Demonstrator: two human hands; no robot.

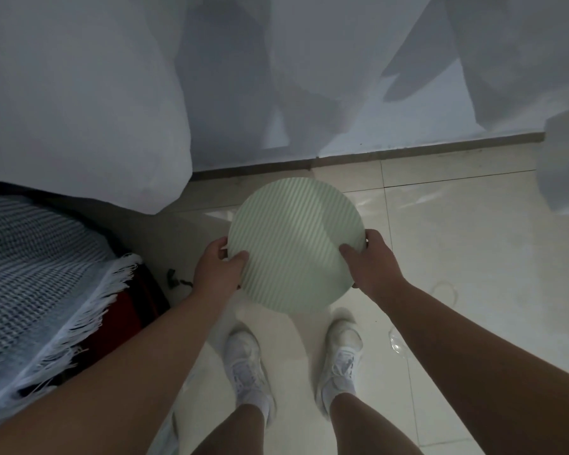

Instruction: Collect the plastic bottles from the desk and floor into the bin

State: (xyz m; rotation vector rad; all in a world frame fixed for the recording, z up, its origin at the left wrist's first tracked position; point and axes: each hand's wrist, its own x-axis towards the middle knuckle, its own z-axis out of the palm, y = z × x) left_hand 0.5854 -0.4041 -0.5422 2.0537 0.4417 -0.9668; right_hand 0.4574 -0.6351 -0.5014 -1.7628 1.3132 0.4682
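Note:
I hold a round, pale green disc with diagonal stripes (pixel 296 244) over the tiled floor, in front of my feet; it looks like the bin's lid. Whatever is under it is hidden. My left hand (pixel 216 267) grips its left edge with the thumb on top. My right hand (pixel 372 261) grips its right edge the same way. A clear, faint plastic object (pixel 395 343), possibly a bottle, lies on the floor to the right of my right shoe. A thin transparent ring shape (pixel 444 289) lies further right.
A bed with a checked, fringed blanket (pixel 40 274) fills the left side. White curtains (pixel 79 93) hang ahead over it and the wall. A small dark object (pixel 174 280) lies on the floor beside the bed. A white object (pixel 565 165) juts in at the right edge.

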